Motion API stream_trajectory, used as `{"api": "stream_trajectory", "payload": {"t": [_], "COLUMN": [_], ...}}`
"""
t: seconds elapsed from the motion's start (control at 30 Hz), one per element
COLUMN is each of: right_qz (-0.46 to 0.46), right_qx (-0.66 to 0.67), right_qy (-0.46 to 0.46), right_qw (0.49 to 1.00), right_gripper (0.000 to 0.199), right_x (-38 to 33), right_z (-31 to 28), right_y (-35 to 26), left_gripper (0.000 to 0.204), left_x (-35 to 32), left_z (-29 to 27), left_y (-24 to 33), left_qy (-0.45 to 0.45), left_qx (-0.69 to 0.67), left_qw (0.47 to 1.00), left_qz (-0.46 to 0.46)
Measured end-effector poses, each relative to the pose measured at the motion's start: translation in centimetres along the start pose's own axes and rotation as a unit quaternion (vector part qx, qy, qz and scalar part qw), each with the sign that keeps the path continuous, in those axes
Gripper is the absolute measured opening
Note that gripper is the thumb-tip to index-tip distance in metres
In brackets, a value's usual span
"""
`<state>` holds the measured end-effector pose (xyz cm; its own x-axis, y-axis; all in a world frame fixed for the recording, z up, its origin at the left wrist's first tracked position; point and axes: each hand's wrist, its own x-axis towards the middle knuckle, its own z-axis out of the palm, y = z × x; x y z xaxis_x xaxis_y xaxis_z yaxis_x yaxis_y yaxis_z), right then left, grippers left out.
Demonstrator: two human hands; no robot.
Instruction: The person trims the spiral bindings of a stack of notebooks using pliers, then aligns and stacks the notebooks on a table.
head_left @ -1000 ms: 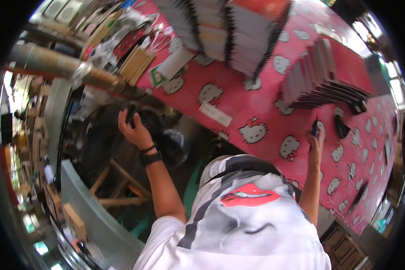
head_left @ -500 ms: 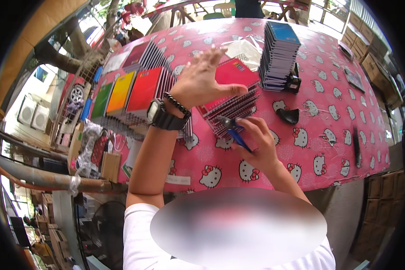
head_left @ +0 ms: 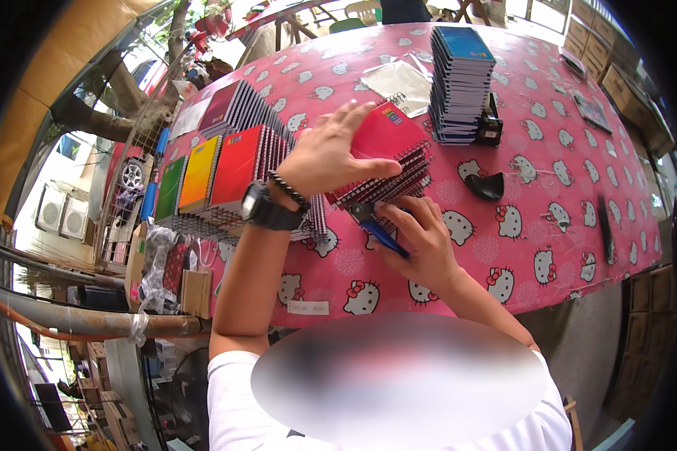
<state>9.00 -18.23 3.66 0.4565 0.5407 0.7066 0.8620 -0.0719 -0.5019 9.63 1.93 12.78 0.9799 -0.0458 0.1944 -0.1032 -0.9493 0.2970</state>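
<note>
In front of me stands a stack of spiral notebooks [head_left: 390, 134] with red covers, wire coils along the near edge. My left hand [head_left: 337, 156] lies over its left side, fingers spread and thumb across the top cover. My right hand [head_left: 423, 239] is closed round a pair of pliers [head_left: 384, 239] with blue handles. The pliers' dark jaws are at the coil on the near left corner of the stack; whether they bite on the wire I cannot tell. A loose-looking wire coil [head_left: 396, 103] shows past the stack's far edge.
Left are piles of red notebooks [head_left: 237, 169], yellow notebooks [head_left: 198, 174], green notebooks [head_left: 171, 188] and maroon notebooks [head_left: 222, 105]. A tall pile of blue notebooks [head_left: 459, 90] stands right, beside a black device [head_left: 490, 124]. A black curved object [head_left: 485, 186] and brush [head_left: 606, 229] lie on the pink tablecloth [head_left: 459, 289].
My right hand and the pliers have shifted slightly left and down toward the stack's near left corner. My left hand's fingers have come down a little over the cover.
</note>
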Motion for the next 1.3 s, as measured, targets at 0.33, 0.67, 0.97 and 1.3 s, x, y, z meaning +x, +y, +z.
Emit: {"api": "stream_trajectory", "payload": {"t": [0.33, 0.67, 0.97, 1.3], "right_qz": [0.196, 0.202, 0.252, 0.25], "right_qx": [0.373, 0.386, 0.538, 0.53], "right_qy": [0.164, 0.122, 0.125, 0.082], "right_qw": [0.892, 0.892, 0.795, 0.806], "right_gripper": [0.047, 0.042, 0.041, 0.039], "right_x": [4.4, 4.9, 4.8, 5.5], "right_z": [-2.2, -1.5, -1.9, -0.5], "right_y": [5.2, 7.7, 11.5, 11.7], "left_gripper": [0.059, 0.058, 0.068, 0.067], "left_x": [-2.7, -2.2, -2.9, -2.4], "left_z": [6.1, 7.4, 10.3, 11.5], "left_y": [-2.3, -1.7, -1.9, -1.7], "left_qy": [0.481, 0.519, 0.535, 0.526], "left_qx": [-0.238, -0.241, -0.383, -0.46], "left_qw": [0.843, 0.82, 0.746, 0.714], "left_qz": [0.019, -0.034, -0.099, -0.047]}}
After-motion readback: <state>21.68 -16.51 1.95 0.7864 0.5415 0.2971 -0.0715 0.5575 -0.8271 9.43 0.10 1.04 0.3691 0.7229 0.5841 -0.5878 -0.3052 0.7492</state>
